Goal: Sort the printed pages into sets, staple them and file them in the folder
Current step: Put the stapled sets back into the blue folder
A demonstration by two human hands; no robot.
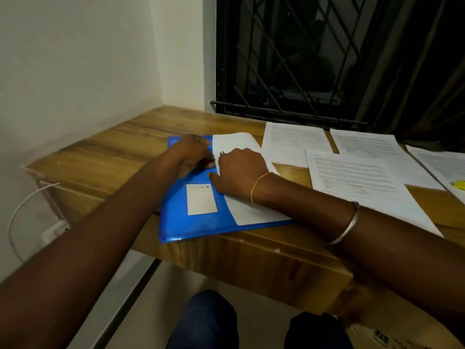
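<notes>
A blue plastic folder (181,222) with a white label (201,199) lies at the left of the wooden desk, its near edge overhanging the desk front. White pages (239,143) stick out from under its right flap. My left hand (193,154) rests on the folder's upper part, fingers curled at the flap edge beside the pages. My right hand (241,170), with a ring, lies on the pages and the flap edge, thumb on the blue cover; what its fingertips do is hidden. Printed pages (357,177) lie spread to the right.
More printed sheets (294,139) lie along the back of the wooden desk (105,147) below a barred window (302,59). A yellow object (459,184) shows at the right edge. A white cable (20,210) hangs by the left wall. My knees are under the desk.
</notes>
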